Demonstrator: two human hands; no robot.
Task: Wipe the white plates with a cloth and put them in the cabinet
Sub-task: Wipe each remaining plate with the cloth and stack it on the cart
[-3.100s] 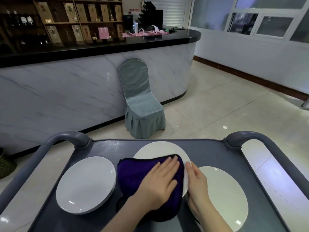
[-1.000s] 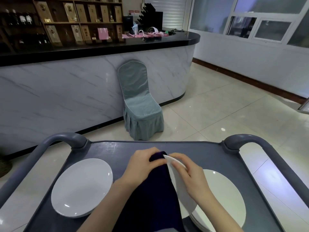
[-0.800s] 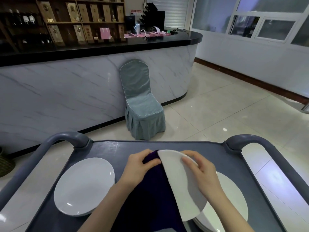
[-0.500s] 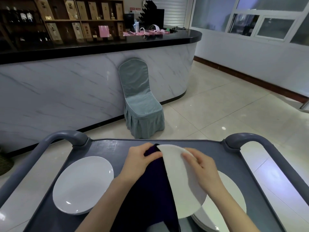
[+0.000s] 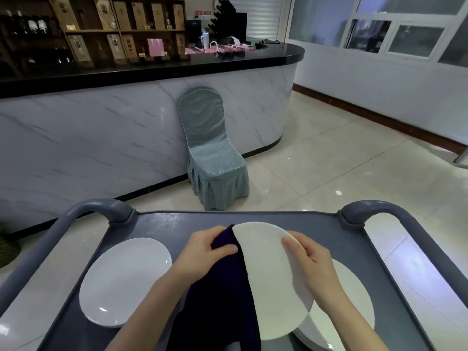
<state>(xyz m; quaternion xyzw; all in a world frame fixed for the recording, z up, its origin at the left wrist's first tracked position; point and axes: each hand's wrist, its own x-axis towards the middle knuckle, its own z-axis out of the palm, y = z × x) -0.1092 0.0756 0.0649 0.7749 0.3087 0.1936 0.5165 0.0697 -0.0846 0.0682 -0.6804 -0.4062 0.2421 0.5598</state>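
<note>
Light: room softly lit, brightest by white-framed windows (image 5: 395, 39) up-right of the grey-blue covered chair (image 5: 210, 138) | Glare: spots seen on glossy cream floor tiles (image 5: 338, 193) right of it | Shadow: dark wooden shelves (image 5: 121, 30) up-left rendered dim | Edges: lines bowed

One white plate (image 5: 273, 282) tilts raised, dark purple cloth (image 5: 222, 295) against its left face; single plate (image 5: 124, 279) lies left, plate stack (image 5: 352, 307) right.

The left hand (image 5: 205, 252) and right hand (image 5: 309, 259) are bare, and both forearms (image 5: 157, 302) are bare as far as they show.
</note>
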